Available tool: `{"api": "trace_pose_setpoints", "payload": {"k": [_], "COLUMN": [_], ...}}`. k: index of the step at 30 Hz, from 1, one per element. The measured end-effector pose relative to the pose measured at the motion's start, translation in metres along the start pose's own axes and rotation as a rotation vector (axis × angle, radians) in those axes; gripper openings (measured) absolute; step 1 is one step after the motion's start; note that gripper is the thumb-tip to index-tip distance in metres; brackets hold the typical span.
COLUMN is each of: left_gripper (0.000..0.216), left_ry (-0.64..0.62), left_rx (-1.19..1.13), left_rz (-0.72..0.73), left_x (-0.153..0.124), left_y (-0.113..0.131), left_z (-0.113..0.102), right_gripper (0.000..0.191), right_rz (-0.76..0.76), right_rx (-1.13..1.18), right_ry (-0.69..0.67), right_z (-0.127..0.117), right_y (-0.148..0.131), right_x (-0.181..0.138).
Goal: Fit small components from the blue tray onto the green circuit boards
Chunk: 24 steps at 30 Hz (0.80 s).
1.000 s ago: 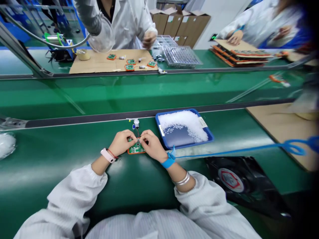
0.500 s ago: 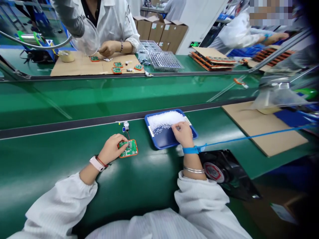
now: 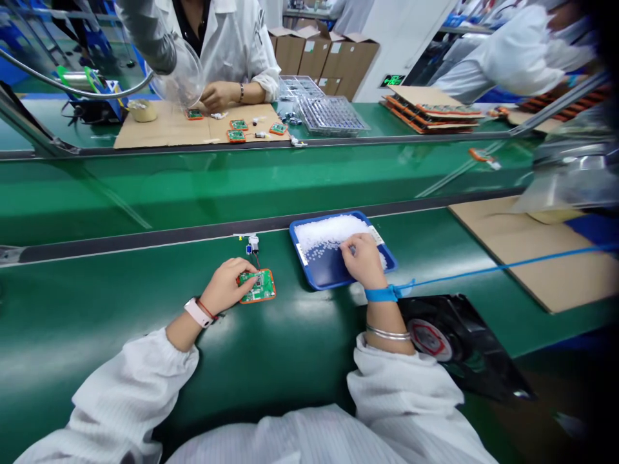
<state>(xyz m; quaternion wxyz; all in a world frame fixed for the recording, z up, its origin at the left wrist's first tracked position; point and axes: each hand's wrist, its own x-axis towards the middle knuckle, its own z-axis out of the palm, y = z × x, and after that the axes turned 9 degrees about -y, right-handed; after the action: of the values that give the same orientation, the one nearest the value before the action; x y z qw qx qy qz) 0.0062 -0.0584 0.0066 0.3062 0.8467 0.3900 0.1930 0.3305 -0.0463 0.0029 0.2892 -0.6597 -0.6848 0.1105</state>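
Note:
My left hand [image 3: 228,283] lies on the left edge of a green circuit board [image 3: 260,287] with an orange rim, thumb and fingers closed on it. A short wire leads from the board up to a small white connector piece [image 3: 253,242]. To the right is a shallow blue tray [image 3: 325,278], its far part heaped with tiny white pieces [image 3: 331,229]. Over the tray's right side is my right hand [image 3: 363,258], thumb and fingertips pinched together at the edge of the heap. Whether a piece is between those fingertips is too small to tell.
A blue wrist cord [image 3: 483,270] stretches from my right wrist to the right. Beside that forearm sits a black fan-like unit [image 3: 454,341]. Cardboard [image 3: 536,258] lies farther right. Across the green divider a co-worker's hand [image 3: 220,95] is near several boards and a clear compartment box [image 3: 331,116].
The view has turned slightly left, so everything sits farther right in the picture. My hands keep their places at the board and tray. The person at the far right has leaned over.

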Motion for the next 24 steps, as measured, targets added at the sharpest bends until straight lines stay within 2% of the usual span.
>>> {"api": "trace_pose_setpoints", "payload": {"k": [3,6,9,12,17,24], "left_gripper": [0.012,0.014,0.013,0.012,0.008,0.012], "left_ry": [0.015,0.029,0.028,0.03,0.048,-0.027], "left_rx": [-0.047,-0.102,-0.128,-0.137,-0.162,-0.122], "left_rz": [-0.004,-0.009,0.008,0.016,0.004,-0.153], "left_x": [0.001,0.002,0.002,0.003,0.002,0.009], "left_y": [0.0,0.0,0.0,0.0,0.0,0.006], "left_z": [0.0,0.0,0.0,0.001,0.002,-0.001], "right_gripper": [0.01,0.012,0.013,0.012,0.012,0.014], "right_rz": [-0.113,-0.269,-0.289,-0.264,-0.276,-0.252], "right_rx": [0.203,0.402,0.498,0.519,0.495,0.486], "right_ry": [0.011,-0.206,-0.338,-0.339,-0.37,-0.393], "right_z": [0.01,0.037,0.065,0.079,0.078,0.081], "right_y": [-0.047,-0.099,-0.128,-0.131,-0.125,-0.124], "right_x": [-0.008,-0.024,-0.037,-0.041,-0.04,-0.036]}}
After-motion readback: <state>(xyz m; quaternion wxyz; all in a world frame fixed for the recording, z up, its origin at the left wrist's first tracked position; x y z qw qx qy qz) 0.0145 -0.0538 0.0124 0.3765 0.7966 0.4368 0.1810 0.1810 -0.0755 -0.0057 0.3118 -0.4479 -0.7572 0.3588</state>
